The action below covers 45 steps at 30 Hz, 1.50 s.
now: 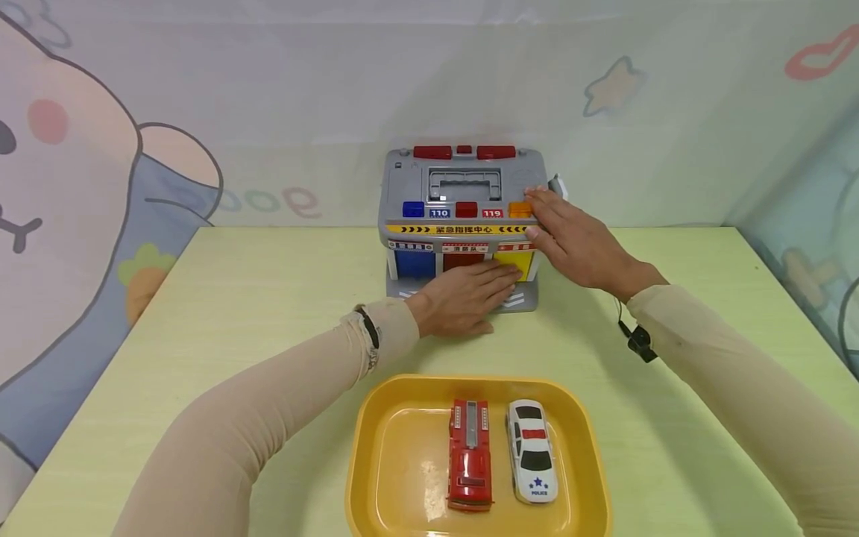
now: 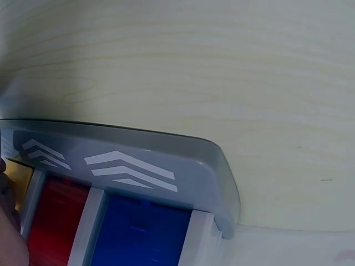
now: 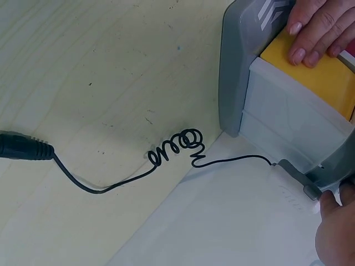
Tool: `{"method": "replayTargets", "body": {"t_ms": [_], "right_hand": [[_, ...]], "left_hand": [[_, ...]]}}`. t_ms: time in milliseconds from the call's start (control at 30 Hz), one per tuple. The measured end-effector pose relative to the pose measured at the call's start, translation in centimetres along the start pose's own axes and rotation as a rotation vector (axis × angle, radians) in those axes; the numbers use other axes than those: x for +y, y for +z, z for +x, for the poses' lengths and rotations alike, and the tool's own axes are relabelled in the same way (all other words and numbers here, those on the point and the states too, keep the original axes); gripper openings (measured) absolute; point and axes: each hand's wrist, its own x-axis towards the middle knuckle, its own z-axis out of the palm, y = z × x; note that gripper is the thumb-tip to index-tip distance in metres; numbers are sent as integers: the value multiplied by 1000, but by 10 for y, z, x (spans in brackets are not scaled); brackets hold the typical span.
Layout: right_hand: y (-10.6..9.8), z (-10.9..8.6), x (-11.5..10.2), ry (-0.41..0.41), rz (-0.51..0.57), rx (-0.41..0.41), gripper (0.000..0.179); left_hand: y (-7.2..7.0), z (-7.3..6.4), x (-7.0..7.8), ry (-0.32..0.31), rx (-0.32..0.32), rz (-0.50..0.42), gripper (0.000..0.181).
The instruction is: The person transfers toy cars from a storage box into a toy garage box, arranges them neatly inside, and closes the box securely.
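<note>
A grey toy rescue station (image 1: 396,186) with blue, red and yellow doors stands at the back of the table. My left hand (image 1: 463,298) lies across its front with straight fingers touching the yellow door (image 1: 515,262); the hand partly covers the red door (image 1: 463,259). In the right wrist view, those fingertips (image 3: 299,55) rest on the yellow panel. My right hand (image 1: 580,242) rests on the roof's front right corner beside the orange light (image 1: 520,209), its thumb at the front edge. The blue door (image 2: 141,230) is down in the left wrist view.
Nearer me, a yellow tray (image 1: 365,462) holds a red fire truck (image 1: 470,455) and a white police car (image 1: 532,451). A grey-and-white part (image 1: 558,186) sticks out at the station's right side. A coiled black cord (image 3: 177,141) runs beside the station. A printed cloth (image 1: 302,89) hangs behind.
</note>
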Motion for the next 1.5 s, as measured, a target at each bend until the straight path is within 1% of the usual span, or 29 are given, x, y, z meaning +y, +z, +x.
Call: {"method": "replayTargets", "body": {"t_ms": [367,500,833,1133,1300,1500], "right_hand": [[1,-3,4,-10,-19,9,64],[1,-5,4,-13,-14,12,63],[0,-4,4,-13,-21,22,63],[-3,0,1,-14,-17,26,63],[-4,1,0,-10,0,19,63],[1,0,1,-5,6,8,63]], "left_hand": [[-1,5,3,-12,-22,24,75],[-2,7,5,-16,-22,15,75],[-1,8,6,-39,-25,39,75],[0,7,5,-63,-14,89,76],[1,7,3,-64,-8,65,75],[3,5,5,-52,5,43,75]]}}
